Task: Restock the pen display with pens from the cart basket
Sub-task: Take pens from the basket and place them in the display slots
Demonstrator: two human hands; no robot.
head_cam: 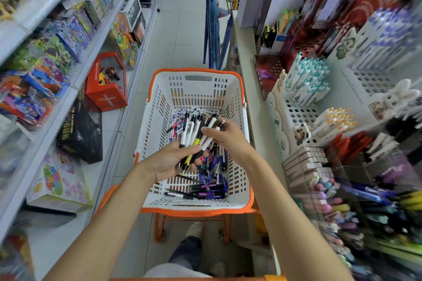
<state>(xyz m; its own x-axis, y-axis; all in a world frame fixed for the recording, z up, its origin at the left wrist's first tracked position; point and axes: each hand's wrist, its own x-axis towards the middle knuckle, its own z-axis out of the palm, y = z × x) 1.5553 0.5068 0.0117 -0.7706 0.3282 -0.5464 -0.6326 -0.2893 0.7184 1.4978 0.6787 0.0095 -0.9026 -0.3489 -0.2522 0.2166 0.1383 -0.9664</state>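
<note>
A white basket with an orange rim (157, 89) sits on an orange cart in front of me, with several loose pens (212, 185) on its bottom. My left hand (170, 162) grips a bunch of white, black and yellow pens (193, 130) above the basket. My right hand (225, 136) pinches the upper part of the same bunch from the right. The pen display (319, 107) stands on the shelf to the right, with white perforated holders of teal-capped and yellow-capped pens.
A toy shelf (68, 70) with boxed toys lines the left side of the aisle. A red box (106, 84) stands on its lower ledge. Blue umbrellas (213, 29) hang beyond the basket. The tiled aisle runs ahead. My shoe (194, 230) shows below the cart.
</note>
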